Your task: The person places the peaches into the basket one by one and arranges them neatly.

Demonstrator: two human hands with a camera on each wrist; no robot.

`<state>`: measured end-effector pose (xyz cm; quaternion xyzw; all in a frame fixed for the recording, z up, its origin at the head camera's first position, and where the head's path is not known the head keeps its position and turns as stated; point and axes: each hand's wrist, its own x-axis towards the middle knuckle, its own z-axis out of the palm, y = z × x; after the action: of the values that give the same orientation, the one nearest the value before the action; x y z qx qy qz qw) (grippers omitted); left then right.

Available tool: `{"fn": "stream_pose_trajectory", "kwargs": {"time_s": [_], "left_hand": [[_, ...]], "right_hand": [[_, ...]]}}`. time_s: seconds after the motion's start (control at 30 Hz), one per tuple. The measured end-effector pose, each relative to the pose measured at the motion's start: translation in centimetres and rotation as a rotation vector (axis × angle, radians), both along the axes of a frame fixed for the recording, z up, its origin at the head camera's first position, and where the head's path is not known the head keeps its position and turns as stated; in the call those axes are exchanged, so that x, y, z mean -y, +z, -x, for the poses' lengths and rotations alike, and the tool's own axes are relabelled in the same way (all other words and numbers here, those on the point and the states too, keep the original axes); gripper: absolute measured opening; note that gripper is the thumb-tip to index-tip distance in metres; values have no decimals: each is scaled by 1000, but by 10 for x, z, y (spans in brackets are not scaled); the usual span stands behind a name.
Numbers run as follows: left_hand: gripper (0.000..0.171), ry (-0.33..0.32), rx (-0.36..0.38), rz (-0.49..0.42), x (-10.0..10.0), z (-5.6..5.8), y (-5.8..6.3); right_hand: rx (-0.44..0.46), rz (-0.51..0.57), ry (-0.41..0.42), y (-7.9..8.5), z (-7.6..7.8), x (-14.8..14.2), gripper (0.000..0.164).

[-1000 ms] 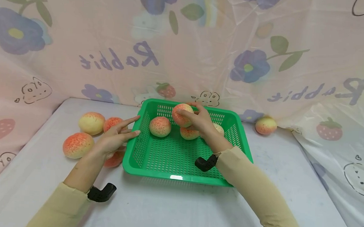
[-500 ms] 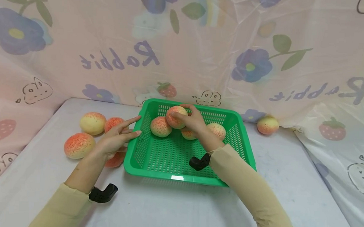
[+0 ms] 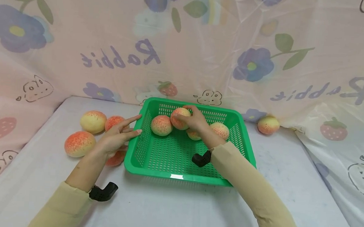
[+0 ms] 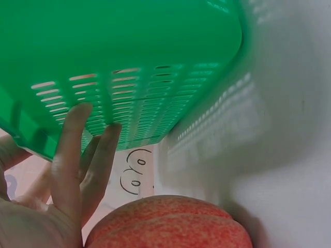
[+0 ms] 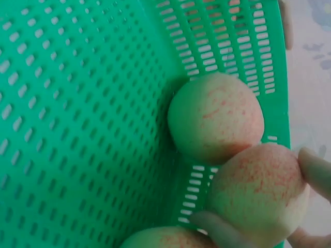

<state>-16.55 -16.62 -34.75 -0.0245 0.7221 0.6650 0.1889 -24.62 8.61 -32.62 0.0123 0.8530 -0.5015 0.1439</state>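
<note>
My right hand [image 3: 198, 122] grips a red-and-yellow peach [image 3: 178, 122] between thumb and fingers inside a green plastic basket [image 3: 154, 174]. In the right wrist view this held peach [image 5: 258, 188] meets another peach [image 5: 214, 116], the one at the basket's left back [image 3: 161, 126]. A third peach [image 3: 194, 136], partly hidden, sits under my right hand, and one more peach [image 3: 221, 130] lies to its right. My left hand [image 3: 116, 137] touches the basket's left side, fingers extended; the left wrist view shows fingertips [image 4: 111, 132] against the slotted outer wall.
Left of the basket, several peaches lie on the white tabletop [image 3: 164, 208]: a yellow one [image 3: 93, 122], a large reddish one [image 3: 80, 144], and two partly behind my left hand. A lone peach [image 3: 268, 125] sits at the back right, against the printed curtain [image 3: 185, 58].
My right hand has lowered the peach into the basket, first leftward, then slightly right, beside the left peach. The middle and right peaches have shifted a little rightward. My left hand has stayed put.
</note>
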Motion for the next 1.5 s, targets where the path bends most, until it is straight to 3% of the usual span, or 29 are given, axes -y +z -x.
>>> {"fn": "stream_pose_trajectory", "kwargs": {"time_s": [0.33, 0.8, 1.5], "left_hand": [[63, -9, -9, 6, 1, 2, -1], [64, -28, -17, -6, -2, -1, -1], [65, -20, -20, -1, -1, -3, -2]], "right_hand": [[33, 21, 20, 1, 2, 0, 65], [57, 13, 49, 20, -8, -17, 70], [-8, 203, 40, 31, -22, -85, 61]]}}
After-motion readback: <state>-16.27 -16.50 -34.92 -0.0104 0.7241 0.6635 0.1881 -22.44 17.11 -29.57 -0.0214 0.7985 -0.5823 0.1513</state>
